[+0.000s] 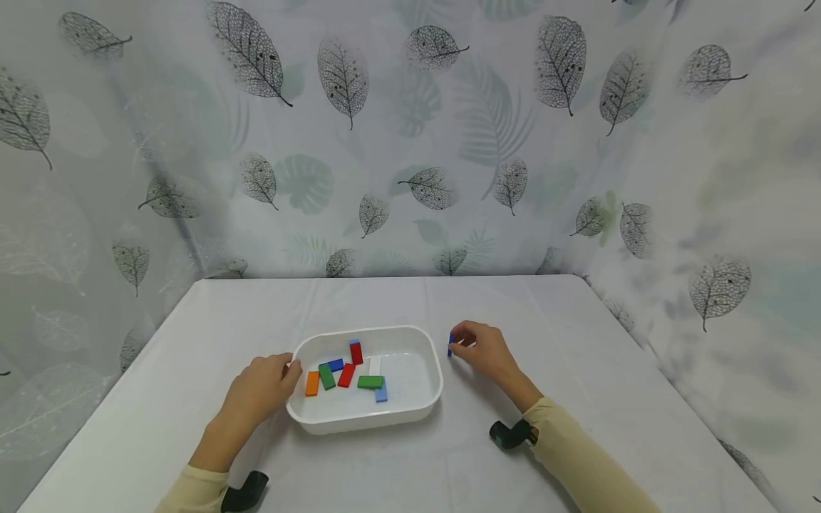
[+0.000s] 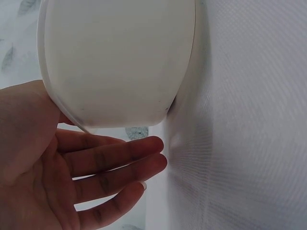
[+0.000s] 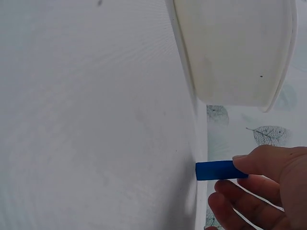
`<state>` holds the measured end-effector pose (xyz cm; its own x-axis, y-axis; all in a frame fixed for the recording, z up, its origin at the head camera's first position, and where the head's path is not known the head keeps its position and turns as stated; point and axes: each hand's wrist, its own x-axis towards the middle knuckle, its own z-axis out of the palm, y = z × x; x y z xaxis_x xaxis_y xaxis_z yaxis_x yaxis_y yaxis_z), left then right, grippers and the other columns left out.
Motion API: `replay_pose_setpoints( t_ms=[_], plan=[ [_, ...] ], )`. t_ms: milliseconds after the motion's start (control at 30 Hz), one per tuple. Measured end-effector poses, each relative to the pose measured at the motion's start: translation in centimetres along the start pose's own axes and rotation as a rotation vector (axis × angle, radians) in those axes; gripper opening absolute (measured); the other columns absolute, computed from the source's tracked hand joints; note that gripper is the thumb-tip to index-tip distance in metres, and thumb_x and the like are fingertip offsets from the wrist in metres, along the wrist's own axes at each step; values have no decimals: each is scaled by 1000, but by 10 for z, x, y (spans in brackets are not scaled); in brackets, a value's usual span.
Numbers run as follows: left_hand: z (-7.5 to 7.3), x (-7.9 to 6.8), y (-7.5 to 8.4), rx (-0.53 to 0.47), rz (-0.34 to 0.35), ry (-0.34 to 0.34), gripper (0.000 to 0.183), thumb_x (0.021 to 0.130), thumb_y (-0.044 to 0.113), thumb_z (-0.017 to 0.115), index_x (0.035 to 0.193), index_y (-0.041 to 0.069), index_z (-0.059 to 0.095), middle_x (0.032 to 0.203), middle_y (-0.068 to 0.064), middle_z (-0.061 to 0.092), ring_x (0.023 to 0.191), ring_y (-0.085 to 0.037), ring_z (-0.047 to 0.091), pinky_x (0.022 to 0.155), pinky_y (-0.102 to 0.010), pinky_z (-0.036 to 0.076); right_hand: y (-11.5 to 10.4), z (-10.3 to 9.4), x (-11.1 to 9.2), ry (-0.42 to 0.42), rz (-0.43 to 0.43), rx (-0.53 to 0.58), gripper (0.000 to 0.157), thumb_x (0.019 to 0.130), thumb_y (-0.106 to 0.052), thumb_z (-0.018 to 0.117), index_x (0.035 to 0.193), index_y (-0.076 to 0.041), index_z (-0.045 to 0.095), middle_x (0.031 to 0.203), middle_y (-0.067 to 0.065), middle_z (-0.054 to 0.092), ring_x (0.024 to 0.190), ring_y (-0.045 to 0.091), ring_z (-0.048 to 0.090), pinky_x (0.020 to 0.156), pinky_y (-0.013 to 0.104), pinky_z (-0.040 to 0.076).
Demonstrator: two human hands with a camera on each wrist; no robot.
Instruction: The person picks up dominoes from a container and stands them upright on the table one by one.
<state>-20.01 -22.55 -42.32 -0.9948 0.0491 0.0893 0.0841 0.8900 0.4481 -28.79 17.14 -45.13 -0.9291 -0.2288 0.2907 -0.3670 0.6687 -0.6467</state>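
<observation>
A white plastic tray (image 1: 410, 381) stands on the table. My left hand (image 1: 259, 388) grips its left rim; in the left wrist view the thumb goes behind the rim and the other fingers stretch loosely outside, below the tray wall (image 2: 115, 62). To the right of the tray, my right hand (image 1: 484, 349) pinches a blue block (image 3: 216, 170) between thumb and fingers. The narrow block stands upright, its lower end right at the tabletop. Inside the tray lie several flat blocks, among them an orange one (image 1: 312, 383), a green one (image 1: 370, 382) and a red one (image 1: 346, 375).
A white cloth covers the table (image 1: 359, 470). Leaf-printed curtains (image 1: 385, 142) hang behind it and along both sides. Each wrist carries a dark camera mount, such as the right one (image 1: 509, 434).
</observation>
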Motion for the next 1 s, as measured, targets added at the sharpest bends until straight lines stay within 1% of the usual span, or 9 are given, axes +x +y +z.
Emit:
replay_pose_setpoints(
  t_ms=[200,333,433,533,633,867,1000],
  plan=[
    [0,0,1,-1,0,-5,38,103,23,55,120,-9,68,97,-18,72,69,-23,57,62,-41,57,1,-1,-1,0,2,17,21,87,-7,81,107,-6,73,96,1,74,88,20,70,80,45,55],
    [0,0,1,5,-1,-6,38,103,22,56,120,-9,68,99,-19,73,70,-23,58,66,-44,59,-2,-3,-1,27,-16,19,28,87,-8,82,113,-2,72,100,5,73,91,23,70,82,46,54],
    [-1,0,1,6,-4,-7,39,103,22,55,121,-9,68,99,-19,73,70,-23,58,65,-43,58,-8,-6,1,55,-38,4,31,87,-10,82,115,-1,71,104,8,73,95,26,69,84,47,55],
    [-1,0,1,7,-3,-6,39,103,23,55,122,-9,68,99,-19,72,69,-23,57,63,-42,57,-18,-9,5,72,-52,-7,31,88,-12,83,115,-2,70,107,9,72,99,26,69,86,46,55],
    [-1,0,0,11,1,-2,39,103,23,55,121,-9,68,99,-19,72,69,-23,57,64,-42,57,-31,-11,9,84,-73,3,31,88,-12,83,115,-3,70,109,8,72,100,26,68,86,46,55],
    [-1,-1,-1,20,-3,-2,40,103,23,55,122,-9,68,101,-21,72,70,-24,58,67,-45,59,-60,-9,12,71,-146,20,30,88,-10,82,115,-3,71,109,9,71,102,26,68,86,48,56],
    [-1,0,0,11,-4,-8,40,103,23,55,123,-10,67,101,-20,72,70,-23,58,66,-44,59,-73,-7,13,55,-183,24,29,88,-8,83,114,-2,71,109,10,72,101,27,68,86,50,55]
  ],
)
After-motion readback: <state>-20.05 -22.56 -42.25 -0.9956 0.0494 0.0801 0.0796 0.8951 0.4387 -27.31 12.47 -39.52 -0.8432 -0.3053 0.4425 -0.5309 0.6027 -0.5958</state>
